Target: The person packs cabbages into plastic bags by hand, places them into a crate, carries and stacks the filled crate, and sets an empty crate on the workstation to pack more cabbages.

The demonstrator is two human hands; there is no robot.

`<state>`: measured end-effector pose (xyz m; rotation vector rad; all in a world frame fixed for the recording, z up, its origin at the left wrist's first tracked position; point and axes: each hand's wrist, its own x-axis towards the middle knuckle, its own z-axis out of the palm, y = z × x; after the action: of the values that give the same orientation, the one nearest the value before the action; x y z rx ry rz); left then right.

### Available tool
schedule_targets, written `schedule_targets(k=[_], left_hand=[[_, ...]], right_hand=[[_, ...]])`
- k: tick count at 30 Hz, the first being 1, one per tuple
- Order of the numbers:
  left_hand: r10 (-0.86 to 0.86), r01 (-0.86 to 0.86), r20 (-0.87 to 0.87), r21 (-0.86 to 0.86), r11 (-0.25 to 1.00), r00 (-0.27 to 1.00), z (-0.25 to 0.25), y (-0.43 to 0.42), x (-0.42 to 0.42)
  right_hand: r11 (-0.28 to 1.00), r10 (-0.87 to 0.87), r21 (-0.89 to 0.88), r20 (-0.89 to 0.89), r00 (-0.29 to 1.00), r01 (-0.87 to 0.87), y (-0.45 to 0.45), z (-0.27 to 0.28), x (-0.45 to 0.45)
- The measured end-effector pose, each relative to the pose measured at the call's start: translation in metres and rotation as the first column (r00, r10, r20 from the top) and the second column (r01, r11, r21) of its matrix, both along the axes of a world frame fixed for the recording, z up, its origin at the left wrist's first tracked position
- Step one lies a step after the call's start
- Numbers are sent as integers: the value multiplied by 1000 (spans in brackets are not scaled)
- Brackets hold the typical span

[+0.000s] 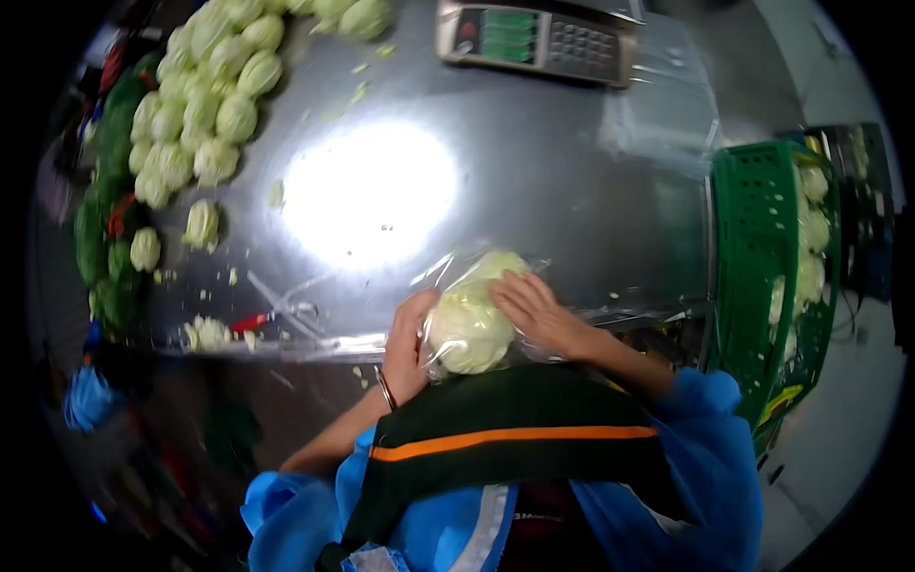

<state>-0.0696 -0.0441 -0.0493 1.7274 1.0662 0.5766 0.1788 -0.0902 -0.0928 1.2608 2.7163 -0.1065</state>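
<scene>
Close to my body at the table's front edge are two pale green cabbages (470, 331) in a clear plastic bag (435, 276), one nearer me and one just beyond it. My left hand (410, 345) holds the near cabbage's left side through the film, its fingertips partly hidden. From the right, my right hand (536, 311) grips the bagged cabbages, its curved fingers laid over the far one.
Many trimmed cabbages (200, 114) are piled at the back left. A red-handled knife (253, 322) lies by leaf scraps on the front edge. A weighing scale (534, 43) stands at the back, near plastic bags (662, 105). Right of the table is a green crate (758, 286) with cabbages.
</scene>
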Motion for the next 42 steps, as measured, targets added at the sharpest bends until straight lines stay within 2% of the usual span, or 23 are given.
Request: schedule_targets(k=[1,2,3,4,5,6,7,8,10,13,15,17,19,22,25,29,31,32,33,35,38,40,42], left_hand=[[-42,42,-62,3,999,997,9,5,8],[-13,13,-108,-1,1000,994,8,7,14],[2,-2,-148,-6,1000,989,5,13,15],[46,-58,-65,-204,977,997,9,28,16],[94,-91,-12,-412,907,995,22,42,24],[110,-71,51,-495,866,993,56,53,41],[145,-64,96,-574,816,985,86,61,54],[-7,77,144,-488,869,990,94,66,64],[-257,280,118,-281,918,959,122,65,95],[-594,583,-3,198,788,804,163,37,158],[-756,689,-36,443,574,653,187,17,194],[-833,663,118,549,509,541,203,-6,219],[-791,484,67,759,436,608,203,-25,231],[-717,536,-26,683,496,697,172,-45,247],[-680,600,124,375,707,723,143,-79,285],[-637,568,162,326,756,754,128,-121,355],[-662,582,117,381,719,741,124,-133,387],[-675,592,101,399,700,731,123,-138,400],[-693,610,76,414,676,717,121,-142,410],[-692,625,0,429,652,722,117,-145,422],[-656,621,-27,355,699,754,99,-137,432],[-616,609,-108,351,711,781,92,-118,437],[-604,580,-58,367,727,795,89,-101,457]], right_hand=[[977,-129,-207,-384,914,51,9,3,-4],[922,-312,-385,-674,670,42,16,7,0],[921,-349,-388,-761,548,48,20,2,2],[896,-413,-428,-707,574,118,20,2,0],[926,-378,-289,-698,608,244,18,12,-3],[708,-703,-674,-646,296,210,22,47,0],[847,-497,-397,-828,259,354,15,53,-3],[835,-273,-76,-917,290,545,8,59,-7],[732,-357,-393,-917,-178,557,-9,64,-3],[628,-221,-397,-915,-337,669,-51,105,28],[577,-207,-484,-866,-455,658,-93,134,62],[358,-102,-321,-947,-305,877,-138,181,102],[224,-13,-232,-972,-235,947,-179,231,154],[160,-37,-183,-983,-180,970,-242,266,273],[153,-152,-283,-954,-260,947,-269,245,355],[185,-346,-620,-768,-540,763,-283,160,423],[181,-485,-564,-764,-425,806,-281,85,453],[152,-595,-639,-668,-447,754,-273,78,450],[253,-637,-609,-690,-344,752,-268,97,441],[142,-623,-811,-519,-586,567,-279,64,460],[214,-876,-816,-404,-264,537,-310,106,473],[-19,-983,-764,-104,-151,645,-344,114,496],[-135,-888,-678,-240,-392,722,-369,118,500]])
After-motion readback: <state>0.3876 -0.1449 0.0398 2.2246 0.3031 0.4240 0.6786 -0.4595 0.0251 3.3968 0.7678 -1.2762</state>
